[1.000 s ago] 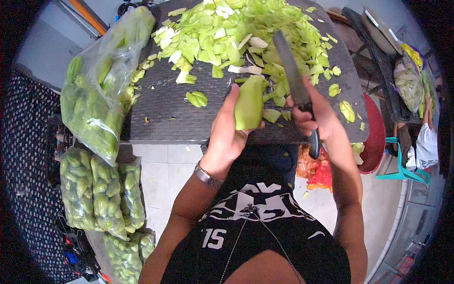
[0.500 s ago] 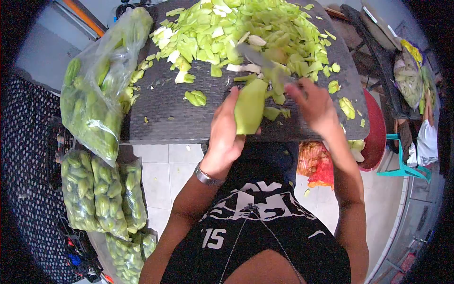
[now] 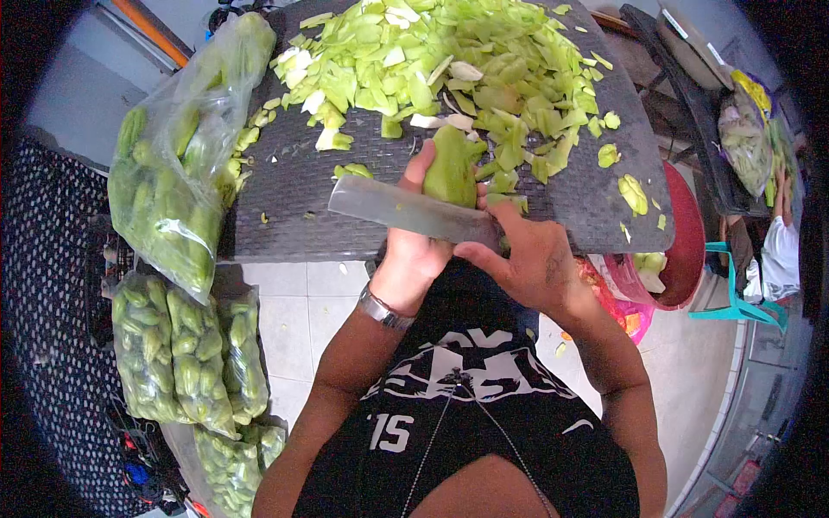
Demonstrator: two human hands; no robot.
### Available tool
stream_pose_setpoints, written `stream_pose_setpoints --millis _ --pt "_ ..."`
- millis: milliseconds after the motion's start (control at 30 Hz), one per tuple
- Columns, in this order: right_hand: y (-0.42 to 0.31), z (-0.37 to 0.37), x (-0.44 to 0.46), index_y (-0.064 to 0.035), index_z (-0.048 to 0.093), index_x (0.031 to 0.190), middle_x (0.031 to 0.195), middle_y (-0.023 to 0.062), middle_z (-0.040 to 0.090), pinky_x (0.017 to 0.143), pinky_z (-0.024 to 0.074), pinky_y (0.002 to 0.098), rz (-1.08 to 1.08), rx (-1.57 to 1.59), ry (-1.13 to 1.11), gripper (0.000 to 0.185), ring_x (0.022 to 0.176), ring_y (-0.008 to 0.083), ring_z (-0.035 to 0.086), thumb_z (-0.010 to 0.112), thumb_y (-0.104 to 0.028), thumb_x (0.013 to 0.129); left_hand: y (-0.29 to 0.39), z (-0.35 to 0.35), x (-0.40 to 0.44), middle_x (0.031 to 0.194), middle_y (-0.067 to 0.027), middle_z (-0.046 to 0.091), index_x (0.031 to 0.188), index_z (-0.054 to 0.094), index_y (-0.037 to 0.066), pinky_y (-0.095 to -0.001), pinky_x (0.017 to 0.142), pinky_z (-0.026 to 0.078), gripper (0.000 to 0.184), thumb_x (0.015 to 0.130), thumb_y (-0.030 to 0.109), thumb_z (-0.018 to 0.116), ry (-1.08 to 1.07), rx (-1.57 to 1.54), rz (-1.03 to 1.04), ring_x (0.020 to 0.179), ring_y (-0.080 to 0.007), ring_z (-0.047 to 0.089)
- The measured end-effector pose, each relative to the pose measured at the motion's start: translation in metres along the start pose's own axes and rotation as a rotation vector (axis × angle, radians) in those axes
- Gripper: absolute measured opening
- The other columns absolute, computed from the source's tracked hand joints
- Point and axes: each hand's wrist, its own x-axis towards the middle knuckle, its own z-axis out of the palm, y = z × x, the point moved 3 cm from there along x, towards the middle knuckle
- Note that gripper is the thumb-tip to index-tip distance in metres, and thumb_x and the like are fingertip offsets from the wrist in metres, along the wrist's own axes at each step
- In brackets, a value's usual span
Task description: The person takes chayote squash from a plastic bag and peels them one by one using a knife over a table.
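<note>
By the table (image 3: 289,194), the left hand (image 3: 414,250) gripped a green vegetable (image 3: 451,168), the right hand (image 3: 537,259) a knife (image 3: 401,211); paring seemed underway, its next stroke wanting steadiness.

The left hand (image 3: 414,246) is cupped palm up, its thumb (image 3: 420,162) stretched toward the far side, the other fingers curled in a grip and mostly hidden. The left forearm (image 3: 347,354) slants in from near left, wrist (image 3: 400,289) nearly straight. Close by, the right hand (image 3: 534,259) is clenched with its back uppermost, thumb pointing left, and the right arm (image 3: 598,332) bends, its forearm angling far and left
</note>
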Motion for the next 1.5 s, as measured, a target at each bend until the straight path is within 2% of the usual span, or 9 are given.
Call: stream_pose_setpoints --millis 400,533,633,733,900,1067,1233,1400,1500 --pt "0.066 -0.011 0.03 -0.0048 0.061 0.108 0.067 0.0154 0.065 0.05 0.0518 0.0444 -0.074 -0.191 0.169 0.054 0.061 0.0348 0.068 0.062 -0.057 0.094 0.004 0.005 -0.009 0.104 -0.0098 0.068 0.126 0.06 0.007 -0.0376 0.068 0.055 0.048 0.102 0.048 0.053 0.106 0.242 0.073 0.082 -0.0246 0.068" --pt "0.089 -0.025 0.035 -0.0066 0.058 0.087 0.048 -0.0041 0.038 0.034 0.0272 0.0263 0.661 0.819 -0.137 0.057 0.034 0.0086 0.037 0.043 -0.058 0.105 0.006 0.014 -0.014 0.104 -0.0115 0.069 0.13 0.058 0.006 -0.037 0.063 0.055 0.048 0.105 0.046 0.046 0.085 0.243 0.031 0.079 -0.0256 0.068" --pt "0.055 -0.029 0.027 -0.0046 0.058 0.09 0.05 0.0004 0.04 0.039 0.0379 0.0314 0.604 0.654 -0.205 0.051 0.039 0.0137 0.046 0.048 -0.053 0.104 0.002 0.005 -0.004 0.106 -0.0092 0.069 0.129 0.059 0.007 -0.0391 0.068 0.055 0.048 0.104 0.047 0.05 0.156 0.251 0.045 0.084 -0.0243 0.068" --pt "0.012 -0.019 0.011 -0.003 0.059 0.108 0.074 0.024 0.067 0.064 0.0552 0.0511 0.117 0.151 -0.04 0.052 0.075 0.0479 0.068 0.06 -0.053 0.097 0.001 0.007 -0.002 0.114 -0.0116 0.069 0.134 0.057 0.007 -0.0441 0.081 0.056 0.049 0.105 0.045 0.048 0.173 0.221 0.07 0.098 -0.0272 0.068" --pt "0.002 -0.017 0.012 -0.0037 0.056 0.112 0.074 0.0248 0.067 0.062 0.0552 0.0529 -0.042 -0.122 -0.058 0.059 0.075 0.0475 0.068 0.062 -0.059 0.093 -0.007 0.005 0.0 0.127 -0.0151 0.066 0.138 0.055 0.005 -0.0466 0.106 0.047 0.051 0.104 0.043 0.051 0.048 0.128 0.075 0.116 -0.0317 0.064" --pt "0.034 -0.025 0.025 -0.0043 0.058 0.109 0.085 0.0244 0.068 0.065 0.0558 0.0515 0.077 -0.091 -0.003 0.053 0.082 0.0459 0.069 0.059 -0.056 0.096 0.003 0.0 -0.014 0.114 -0.0136 0.069 0.133 0.057 0.003 -0.0394 0.076 0.057 0.052 0.105 0.046 0.048 -0.007 0.214 0.042 0.092 -0.0272 0.069" --pt "0.095 -0.04 0.034 -0.0096 0.056 0.086 0.052 -0.0042 0.04 0.039 0.0242 0.0243 0.657 0.68 -0.194 0.042 0.039 0.0052 0.037 0.045 -0.045 0.108 0.013 0.023 -0.031 0.107 -0.0136 0.069 0.133 0.056 0.005 -0.0391 0.062 0.054 0.052 0.107 0.047 0.038 0.047 0.256 0.073 0.08 -0.0291 0.068" --pt "0.048 -0.027 0.022 -0.0008 0.061 0.111 0.08 0.0238 0.069 0.066 0.0549 0.0504 -0.037 0.118 0.043 0.05 0.079 0.0465 0.069 0.06 -0.049 0.098 0.007 0.006 -0.013 0.11 -0.0118 0.069 0.133 0.057 0.006 -0.04 0.066 0.055 0.053 0.106 0.049 0.042 0.121 0.256 0.101 0.088 -0.0268 0.068" --pt "0.0 -0.029 0.015 -0.0039 0.06 0.111 0.077 0.0239 0.068 0.064 0.0534 0.0539 0.038 0.052 -0.065 0.054 0.078 0.0476 0.068 0.064 -0.055 0.093 -0.003 0.011 -0.005 0.113 -0.0123 0.069 0.132 0.057 0.006 -0.042 0.069 0.055 0.052 0.105 0.048 0.042 0.152 0.186 0.11 0.096 -0.0268 0.067"
